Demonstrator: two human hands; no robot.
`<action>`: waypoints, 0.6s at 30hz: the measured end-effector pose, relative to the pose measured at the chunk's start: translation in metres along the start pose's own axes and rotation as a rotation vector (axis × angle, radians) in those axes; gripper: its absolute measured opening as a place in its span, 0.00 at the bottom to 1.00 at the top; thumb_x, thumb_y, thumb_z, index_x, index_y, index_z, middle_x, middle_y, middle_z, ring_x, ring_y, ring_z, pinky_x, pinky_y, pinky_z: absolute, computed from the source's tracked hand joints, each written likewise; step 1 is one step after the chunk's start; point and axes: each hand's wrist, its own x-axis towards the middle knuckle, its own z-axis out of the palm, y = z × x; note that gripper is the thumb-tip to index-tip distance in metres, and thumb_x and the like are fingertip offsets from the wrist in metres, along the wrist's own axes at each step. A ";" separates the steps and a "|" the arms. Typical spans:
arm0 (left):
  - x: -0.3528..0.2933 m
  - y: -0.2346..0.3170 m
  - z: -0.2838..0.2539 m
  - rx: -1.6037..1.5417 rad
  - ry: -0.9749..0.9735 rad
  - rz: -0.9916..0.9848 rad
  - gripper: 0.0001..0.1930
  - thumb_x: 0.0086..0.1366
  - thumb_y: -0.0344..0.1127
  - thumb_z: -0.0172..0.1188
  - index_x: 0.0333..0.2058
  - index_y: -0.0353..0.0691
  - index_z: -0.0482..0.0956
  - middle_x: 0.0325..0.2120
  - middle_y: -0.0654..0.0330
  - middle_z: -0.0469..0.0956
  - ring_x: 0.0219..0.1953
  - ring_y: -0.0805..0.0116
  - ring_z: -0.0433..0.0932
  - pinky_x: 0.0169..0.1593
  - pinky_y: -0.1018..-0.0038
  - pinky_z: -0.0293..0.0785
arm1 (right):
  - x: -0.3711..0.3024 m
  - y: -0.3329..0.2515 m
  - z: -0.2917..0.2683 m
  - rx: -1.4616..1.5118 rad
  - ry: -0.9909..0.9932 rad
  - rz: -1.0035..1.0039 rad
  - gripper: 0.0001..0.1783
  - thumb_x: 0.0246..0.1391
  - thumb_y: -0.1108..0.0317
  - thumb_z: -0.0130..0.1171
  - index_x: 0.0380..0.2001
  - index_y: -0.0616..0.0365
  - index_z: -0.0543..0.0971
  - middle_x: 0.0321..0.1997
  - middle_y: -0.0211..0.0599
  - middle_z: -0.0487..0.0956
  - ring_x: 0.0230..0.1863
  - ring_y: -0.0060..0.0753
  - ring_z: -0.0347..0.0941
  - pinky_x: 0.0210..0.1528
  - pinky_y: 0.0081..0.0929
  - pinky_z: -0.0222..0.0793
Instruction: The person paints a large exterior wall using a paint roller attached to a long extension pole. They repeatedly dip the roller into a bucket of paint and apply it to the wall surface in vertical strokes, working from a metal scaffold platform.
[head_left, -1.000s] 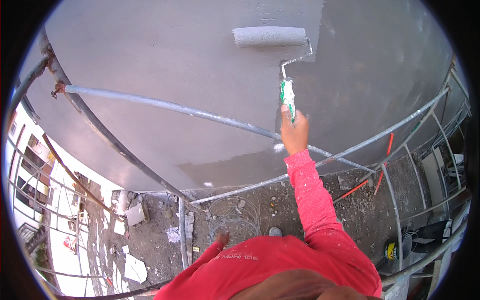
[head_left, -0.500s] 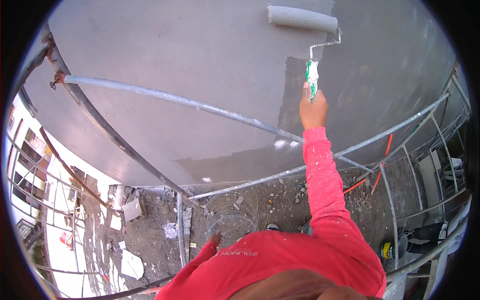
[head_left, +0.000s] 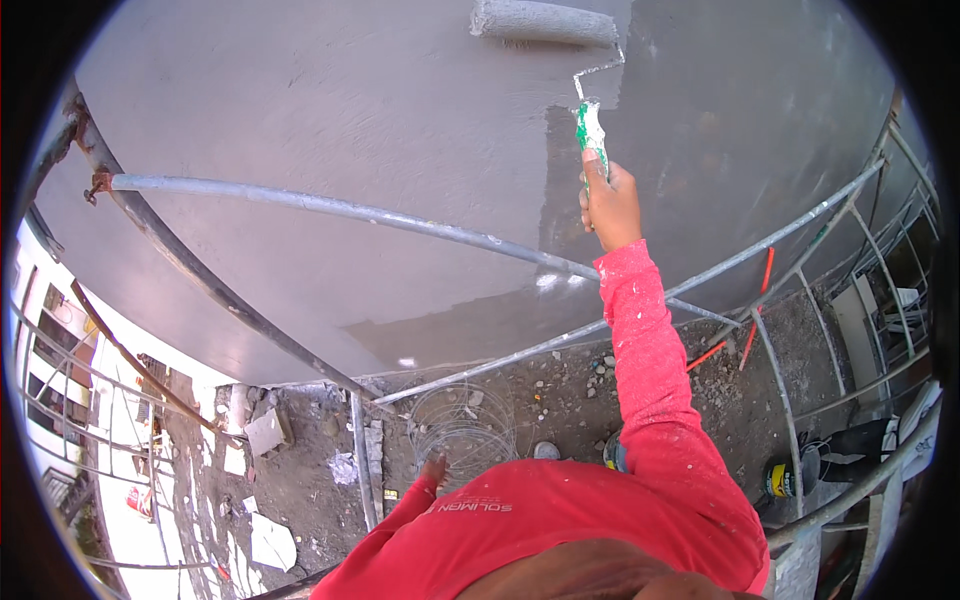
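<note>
My right hand (head_left: 612, 208) is wrapped round the green and white handle of a paint roller (head_left: 545, 24). The arm reaches up and away in a red, paint-flecked sleeve. The roller's pale grey sleeve lies sideways against the wall (head_left: 350, 110), at the upper middle. Light grey paint covers the wall to the left and around the roller, while darker grey shows to the right and in a band low down. Close beside my body hangs my left hand (head_left: 434, 468), low and small in view; its fingers are too indistinct to read.
Metal scaffold tubes cross before the wall, one diagonal brace (head_left: 350, 211) passing behind my right forearm. Coiled wire (head_left: 462, 425) lies on the rubble-strewn ground below. A dark bucket with a yellow label (head_left: 778, 480) stands at lower right. Orange rods (head_left: 758, 305) are beyond my right arm.
My right hand and the roller have moved left and slightly up across the wall. My left hand has stayed low by my body.
</note>
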 end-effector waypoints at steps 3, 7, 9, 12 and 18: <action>-0.001 0.002 -0.007 0.144 0.050 0.048 0.34 0.65 0.67 0.45 0.37 0.37 0.81 0.21 0.55 0.79 0.18 0.64 0.75 0.20 0.67 0.73 | -0.002 0.045 0.001 -0.123 0.001 -0.006 0.24 0.63 0.48 0.52 0.23 0.55 0.67 0.11 0.24 0.63 0.08 0.17 0.58 0.10 0.22 0.52; 0.012 -0.021 -0.004 -0.014 -0.022 0.028 0.35 0.65 0.67 0.44 0.37 0.36 0.81 0.22 0.55 0.80 0.18 0.64 0.76 0.20 0.66 0.73 | -0.021 0.052 0.007 -0.067 -0.013 0.051 0.23 0.63 0.48 0.52 0.23 0.56 0.68 0.11 0.24 0.63 0.08 0.18 0.58 0.10 0.23 0.53; 0.015 -0.014 -0.003 0.048 -0.023 -0.066 0.35 0.65 0.67 0.44 0.39 0.37 0.81 0.22 0.55 0.80 0.18 0.64 0.76 0.20 0.66 0.73 | -0.013 0.024 0.007 -0.029 -0.008 0.082 0.24 0.63 0.48 0.52 0.23 0.56 0.68 0.11 0.25 0.64 0.08 0.18 0.58 0.10 0.23 0.53; 0.014 0.001 -0.003 0.001 -0.045 -0.117 0.35 0.65 0.67 0.45 0.39 0.36 0.81 0.22 0.55 0.80 0.18 0.64 0.76 0.20 0.66 0.72 | 0.020 -0.013 0.006 -0.032 0.064 -0.101 0.24 0.62 0.48 0.53 0.22 0.57 0.68 0.12 0.25 0.65 0.09 0.18 0.59 0.11 0.22 0.54; 0.011 0.017 0.009 -0.119 0.012 -0.049 0.34 0.65 0.66 0.45 0.38 0.37 0.82 0.22 0.55 0.80 0.17 0.65 0.75 0.19 0.67 0.72 | 0.056 -0.041 -0.006 -0.067 0.120 -0.215 0.24 0.62 0.47 0.53 0.23 0.56 0.68 0.13 0.26 0.65 0.10 0.18 0.60 0.11 0.22 0.55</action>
